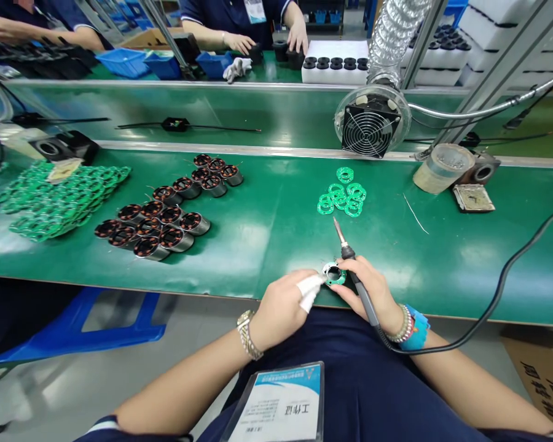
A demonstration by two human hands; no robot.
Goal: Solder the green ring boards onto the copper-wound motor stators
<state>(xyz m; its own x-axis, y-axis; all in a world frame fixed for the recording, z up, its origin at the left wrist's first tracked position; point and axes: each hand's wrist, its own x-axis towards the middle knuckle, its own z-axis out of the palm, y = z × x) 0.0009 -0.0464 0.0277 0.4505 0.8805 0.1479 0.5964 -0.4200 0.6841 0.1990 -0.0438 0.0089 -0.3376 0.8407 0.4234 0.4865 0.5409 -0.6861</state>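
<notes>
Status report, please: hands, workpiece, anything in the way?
Left hand, with white wrap, at green-rimmed round part. Right hand holding part and soldering iron. Black cable crosses right forearm.

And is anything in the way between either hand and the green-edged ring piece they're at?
Nothing visible is: the right hand pinches the ring piece, and the left hand is at its opposite edge. The soldering iron, also in the right hand, points away, beside the piece, not across it.
</notes>
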